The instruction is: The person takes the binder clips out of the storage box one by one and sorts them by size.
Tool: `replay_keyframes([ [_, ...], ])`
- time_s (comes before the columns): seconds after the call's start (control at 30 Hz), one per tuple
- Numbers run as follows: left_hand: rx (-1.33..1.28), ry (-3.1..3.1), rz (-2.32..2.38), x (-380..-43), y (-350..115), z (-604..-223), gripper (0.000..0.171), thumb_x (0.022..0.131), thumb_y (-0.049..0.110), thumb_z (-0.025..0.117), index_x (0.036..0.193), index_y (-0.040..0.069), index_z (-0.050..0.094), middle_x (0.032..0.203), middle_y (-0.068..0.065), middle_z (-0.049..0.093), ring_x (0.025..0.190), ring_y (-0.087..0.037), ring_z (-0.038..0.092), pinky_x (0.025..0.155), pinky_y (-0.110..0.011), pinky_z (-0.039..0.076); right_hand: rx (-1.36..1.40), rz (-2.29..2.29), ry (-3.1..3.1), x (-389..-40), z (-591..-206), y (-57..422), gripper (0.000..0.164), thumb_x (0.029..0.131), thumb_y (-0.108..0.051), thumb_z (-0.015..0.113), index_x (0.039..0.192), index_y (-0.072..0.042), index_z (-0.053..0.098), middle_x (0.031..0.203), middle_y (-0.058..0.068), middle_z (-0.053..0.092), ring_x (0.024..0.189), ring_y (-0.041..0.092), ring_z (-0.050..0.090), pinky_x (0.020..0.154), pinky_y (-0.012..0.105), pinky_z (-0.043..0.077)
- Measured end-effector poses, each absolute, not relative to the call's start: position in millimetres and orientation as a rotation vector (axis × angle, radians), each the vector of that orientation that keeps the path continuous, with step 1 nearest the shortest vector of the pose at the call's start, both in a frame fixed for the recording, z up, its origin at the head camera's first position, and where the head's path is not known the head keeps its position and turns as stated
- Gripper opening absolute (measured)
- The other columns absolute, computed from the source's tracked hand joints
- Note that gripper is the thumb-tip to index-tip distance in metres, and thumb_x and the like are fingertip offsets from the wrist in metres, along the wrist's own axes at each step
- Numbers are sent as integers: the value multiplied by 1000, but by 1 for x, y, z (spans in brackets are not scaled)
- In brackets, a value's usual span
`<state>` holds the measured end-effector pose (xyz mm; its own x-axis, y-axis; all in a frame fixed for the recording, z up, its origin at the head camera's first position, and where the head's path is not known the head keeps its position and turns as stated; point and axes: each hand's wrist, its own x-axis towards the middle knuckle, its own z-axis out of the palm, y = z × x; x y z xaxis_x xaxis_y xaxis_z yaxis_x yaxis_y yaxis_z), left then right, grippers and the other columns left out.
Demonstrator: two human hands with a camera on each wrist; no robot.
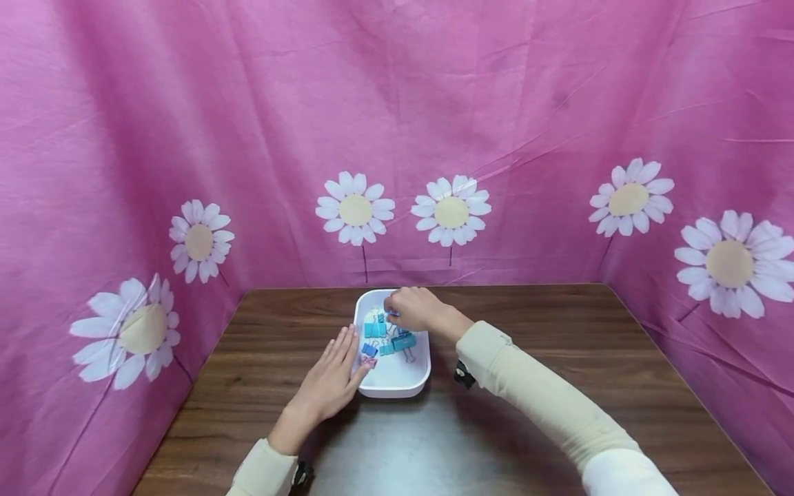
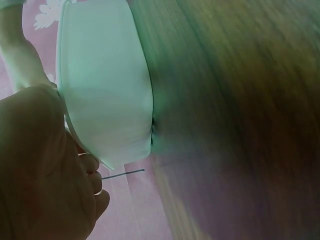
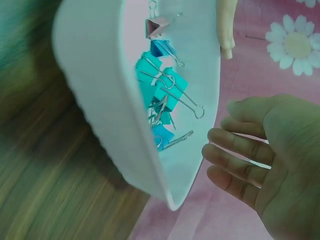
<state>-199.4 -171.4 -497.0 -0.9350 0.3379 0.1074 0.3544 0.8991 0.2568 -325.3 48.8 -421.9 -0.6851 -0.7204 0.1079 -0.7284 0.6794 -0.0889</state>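
A white tray holds several binder clips, among them teal clips, a small blue clip and a pink clip. Against the tray's left side rests my left hand, fingers straight, thumb over the rim near the pink clip. Over the far end of the tray is my right hand, its fingertips partly hidden in the head view. In the right wrist view, the same right hand has loosely bent, parted fingers with nothing between them, near a blue clip.
The tray stands on a brown wooden table, close to its back edge. A pink curtain printed with white daisies hangs behind the table and along both sides.
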Motion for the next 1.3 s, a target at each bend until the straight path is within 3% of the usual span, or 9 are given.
replay_keyframes([
  [0.23, -552, -2975, -403, -201, -166, -501, 72, 113, 43, 47, 165, -4, 31, 177, -20, 23, 166, -35, 20, 136, -53, 22, 1057, 220, -3007, -337, -432, 26, 19, 100, -22, 76, 114, -10, 81, 108, 5, 81, 96, 21, 77, 90, 40, 66],
  [0.43, -561, -2957, -431, -201, -165, -502, 71, 113, 41, 47, 164, -5, 32, 176, -20, 25, 165, -36, 22, 135, -53, 24, 921, 146, -3103, -337, -442, 10, 12, 99, -22, 76, 97, -11, 79, 88, 3, 76, 76, 16, 64, 79, 34, 63],
  [0.53, -553, -2979, -420, -201, -164, -501, 71, 114, 43, 45, 165, -4, 31, 177, -19, 24, 166, -35, 20, 135, -53, 23, 851, 5, -3128, -336, -447, 4, 13, 99, -25, 76, 93, -13, 77, 84, 2, 72, 73, 16, 58, 76, 36, 63],
  [0.77, -526, -2998, -413, -201, -164, -502, 73, 114, 45, 45, 165, -4, 30, 177, -19, 23, 166, -35, 19, 136, -52, 22, 893, -347, -3041, -332, -461, -5, 18, 100, -30, 74, 111, -16, 80, 102, 3, 79, 95, 19, 70, 91, 38, 65],
  [0.97, -521, -2993, -423, -199, -166, -501, 72, 114, 44, 46, 165, -5, 30, 176, -20, 24, 166, -36, 20, 135, -52, 23, 1013, -475, -2878, -336, -471, -6, 21, 99, -29, 73, 116, -19, 79, 113, -2, 81, 118, 19, 68, 114, 33, 51],
  [1.3, -516, -3009, -445, -199, -168, -500, 72, 114, 43, 46, 165, -5, 30, 176, -21, 22, 165, -36, 20, 135, -52, 23, 1018, -235, -2949, -338, -471, -8, 37, 101, -22, 69, 137, -11, 68, 124, 9, 79, 127, 27, 68, 120, 42, 48],
])
